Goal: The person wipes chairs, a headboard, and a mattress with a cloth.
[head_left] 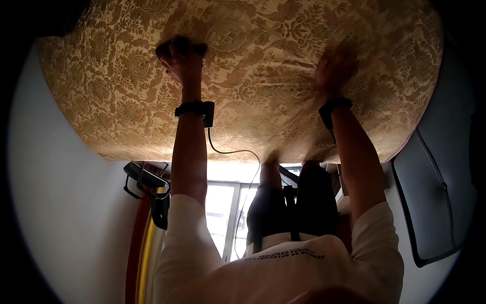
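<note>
My left hand (pixel 178 65) is on a gold, floral-patterned cloth surface (pixel 248 86), its fingers bent around a dark object (pixel 199 49). Parts of that object stick out on both sides of the fingers; its kind is too dim to make out. My right hand (pixel 336 70) presses on the same cloth with its fingers stretched out, dim and slightly blurred. Small creases run in the cloth beside it. Each wrist wears a black band: a boxy one on the left (pixel 195 109) and another on the right (pixel 333 107).
A thin cable (pixel 234 151) hangs from the left wristband past my body. My legs (pixel 291 202), in dark shorts, meet the cloth's edge. Behind are a bright window (pixel 221 207), a black-framed item (pixel 147 175) at the left and a dark-edged panel (pixel 422 202) at the right.
</note>
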Motion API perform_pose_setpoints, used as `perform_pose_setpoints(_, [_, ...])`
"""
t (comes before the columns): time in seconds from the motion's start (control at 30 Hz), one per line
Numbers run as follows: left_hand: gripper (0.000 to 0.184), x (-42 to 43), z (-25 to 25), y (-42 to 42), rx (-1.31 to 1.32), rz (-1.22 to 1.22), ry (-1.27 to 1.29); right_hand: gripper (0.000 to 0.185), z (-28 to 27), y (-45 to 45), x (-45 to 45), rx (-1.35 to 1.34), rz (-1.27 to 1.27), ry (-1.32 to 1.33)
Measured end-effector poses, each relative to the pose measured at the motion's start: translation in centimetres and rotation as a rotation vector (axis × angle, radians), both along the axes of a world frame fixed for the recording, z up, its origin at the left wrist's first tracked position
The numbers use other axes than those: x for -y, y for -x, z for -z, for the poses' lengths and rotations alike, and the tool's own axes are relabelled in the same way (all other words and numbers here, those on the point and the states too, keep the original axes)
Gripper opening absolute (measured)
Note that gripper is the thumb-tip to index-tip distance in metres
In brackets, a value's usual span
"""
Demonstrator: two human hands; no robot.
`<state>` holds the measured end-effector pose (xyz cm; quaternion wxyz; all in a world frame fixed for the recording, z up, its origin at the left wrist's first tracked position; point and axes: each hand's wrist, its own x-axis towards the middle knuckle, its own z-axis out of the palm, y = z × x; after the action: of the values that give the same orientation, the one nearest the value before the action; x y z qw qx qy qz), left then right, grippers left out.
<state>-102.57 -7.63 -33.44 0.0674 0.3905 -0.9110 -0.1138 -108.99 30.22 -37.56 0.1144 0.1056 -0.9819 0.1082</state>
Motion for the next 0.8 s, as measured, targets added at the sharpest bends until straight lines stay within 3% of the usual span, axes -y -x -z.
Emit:
perform_pose_setpoints(0.03, [0.048,-1.2,-0.4,1.0,0.010,-0.028,-0.027,0.048,-0.2,-0.1,0.0,0.016,0.006,0.018])
perform_pose_setpoints(0.1, [0.052,-4.4,0.3,2.7,-0.055,0.187,0.049,0.046,-0.4,1.0,0.5,-0.001,0.000,0.048])
perform_pose_setpoints(0.17, [0.050,-9.6,-1.8,5.2,0.080,0.290,-0.138,0.044,-1.6,1.3,0.7,0.169,0.042,0.012])
perform_pose_setpoints(0.27, [0.052,-16.3,-3.2,6.4,0.097,0.725,-0.343,0.045,-1.5,1.2,0.8,0.106,0.065,-0.010])
perform_pose_setpoints(0.3, [0.054,-17.4,-3.7,6.1,0.150,0.864,-0.374,0.047,-1.6,0.7,1.0,0.072,0.075,-0.017])
perform_pose_setpoints(0.4, [0.057,-16.5,-3.6,5.8,0.162,0.959,-0.314,0.050,-1.7,1.0,1.4,0.086,0.132,0.033])
perform_pose_setpoints(0.57, [0.041,-2.3,-2.5,4.9,0.221,0.649,-0.078,0.048,-0.8,0.8,0.3,0.143,0.055,-0.023])
perform_pose_setpoints(0.6, [0.044,0.4,-4.0,4.0,0.333,0.499,-0.084,0.046,-0.6,0.6,0.4,0.091,0.048,0.001])
perform_pose_setpoints(0.63, [0.055,4.4,-3.5,2.6,0.343,0.285,-0.275,0.044,-0.8,0.5,0.3,0.019,0.044,0.024])
perform_pose_setpoints(0.73, [0.071,18.6,2.2,-6.5,0.380,0.004,-0.169,0.045,-2.2,1.5,0.4,0.098,0.052,0.088])
perform_pose_setpoints(0.77, [0.074,27.4,8.6,-12.0,0.061,0.086,-0.497,0.045,-2.2,1.3,0.3,0.207,0.060,0.112])
perform_pose_setpoints(0.8, [0.074,25.7,6.6,-11.5,0.032,-0.202,-0.572,0.047,-1.6,1.1,0.0,0.158,0.032,0.159])
